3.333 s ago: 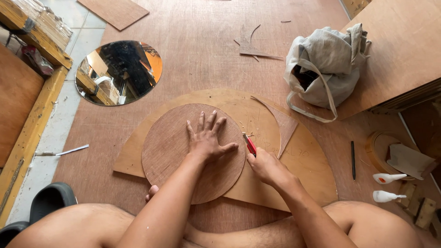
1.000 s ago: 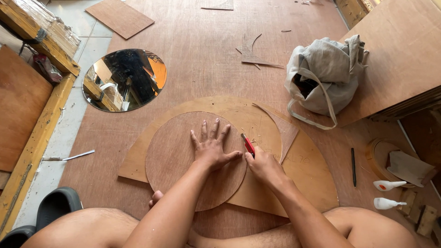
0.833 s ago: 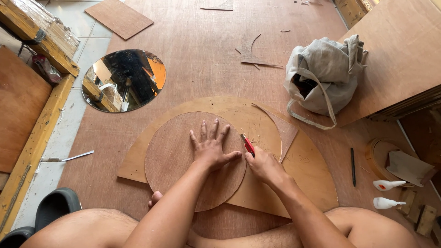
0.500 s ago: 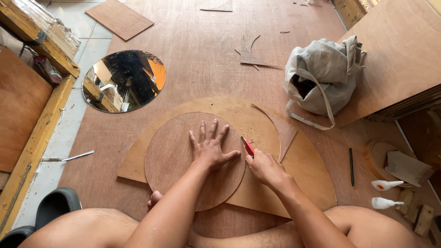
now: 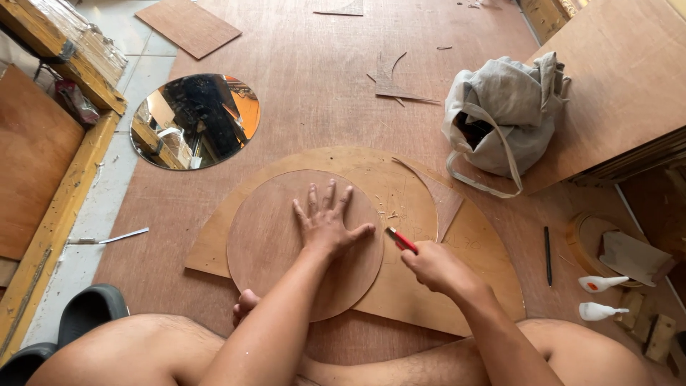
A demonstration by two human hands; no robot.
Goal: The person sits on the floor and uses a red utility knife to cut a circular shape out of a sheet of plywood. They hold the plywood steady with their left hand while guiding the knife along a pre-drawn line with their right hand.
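Your left hand (image 5: 325, 225) lies spread flat on the round wooden disc (image 5: 304, 243), pinning it to the larger board (image 5: 471, 264) on the floor, while your right hand (image 5: 436, 266) grips the red cutter (image 5: 402, 239) at the disc's right edge, so the tracing cut needs steady pressure along that rim.

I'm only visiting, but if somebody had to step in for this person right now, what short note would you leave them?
Left hand: spread flat, pressing down the round brown plywood disc.
Right hand: gripping a red-handled cutter, its tip at the disc's right edge.
The disc lies on a larger light-brown half-round board on the plywood floor.
Done: a curved offcut strip already lies loose on the board beyond the disc.
Left: I cannot tell how far round the disc the cut runs; check the edge first.
Nearby: round mirror, grey cloth bag, two white glue bottles.
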